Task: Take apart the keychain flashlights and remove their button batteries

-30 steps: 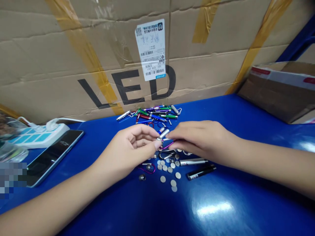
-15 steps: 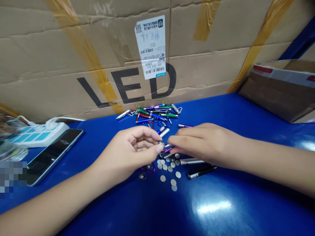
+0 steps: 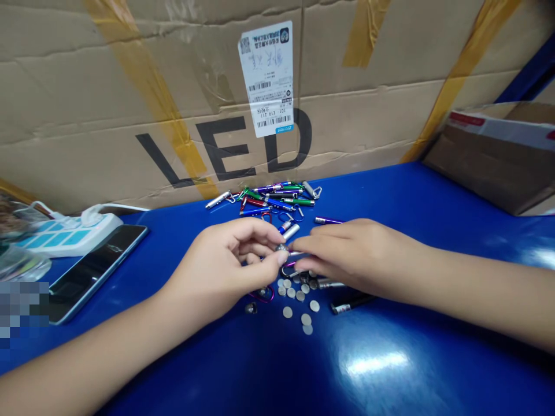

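My left hand [image 3: 236,263] pinches a small dark, shiny metal cap [image 3: 281,248] between thumb and forefinger, above the blue tabletop. My right hand [image 3: 351,248] is beside it, thumb and forefinger apart, with the forefinger tip close to the cap; whether it touches I cannot tell. Beneath the hands lie several silver button cells [image 3: 289,293] and a carabiner clip [image 3: 287,270] partly hidden by fingers. A similar small metal cap [image 3: 251,308] rests left of the cells, near a purple carabiner clip [image 3: 265,296]. A black tube [image 3: 350,303] lies below my right hand.
Several colourful penlight-like tubes with clips [image 3: 277,199] lie piled before a large cardboard box [image 3: 355,121]. On the left are a phone [image 3: 99,271] and a white power strip [image 3: 71,236]. An open cardboard carton [image 3: 489,162] stands at the right on the blue table [image 3: 269,370].
My right hand has shifted slightly left, its forefinger nearer the metal cap and its fingertips further apart. My left hand keeps its pinch on the cap.
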The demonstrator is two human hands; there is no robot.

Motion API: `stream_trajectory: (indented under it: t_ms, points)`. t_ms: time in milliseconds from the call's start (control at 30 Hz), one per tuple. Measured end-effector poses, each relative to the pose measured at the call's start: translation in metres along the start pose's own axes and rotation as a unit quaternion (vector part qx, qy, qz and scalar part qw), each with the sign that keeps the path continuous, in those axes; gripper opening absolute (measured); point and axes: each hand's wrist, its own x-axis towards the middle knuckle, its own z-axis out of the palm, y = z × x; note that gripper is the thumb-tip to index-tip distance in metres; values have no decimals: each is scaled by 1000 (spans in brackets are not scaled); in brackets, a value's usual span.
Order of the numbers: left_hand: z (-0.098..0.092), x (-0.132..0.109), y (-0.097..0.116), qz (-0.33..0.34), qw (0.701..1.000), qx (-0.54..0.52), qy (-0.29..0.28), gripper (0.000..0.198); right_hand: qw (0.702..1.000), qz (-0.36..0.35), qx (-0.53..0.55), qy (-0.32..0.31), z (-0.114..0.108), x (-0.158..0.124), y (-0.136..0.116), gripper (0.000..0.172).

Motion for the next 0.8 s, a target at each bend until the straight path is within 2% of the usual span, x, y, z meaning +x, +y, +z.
stream_trajectory:
  t_ms: [200,433,600,700,800]
  points:
    - [1,0,0,-30,998,-54,2,16,1000,-8,-27,-12,0,-3,0,32]
    - [2,0,3,-46,998,-41,-4,15,998,-20,-49,-31,-4,-1,0,30]
    - [2,1,3,-11,1000,13,-21,11,994,-11,-61,-87,-5,2,-3,26]
    - [2,2,2,23,998,60,-13,10,993,3,-59,-107,-5,3,-5,21]
    - [2,4,1,30,998,60,-10,13,992,5,-37,-122,-3,6,-9,17]
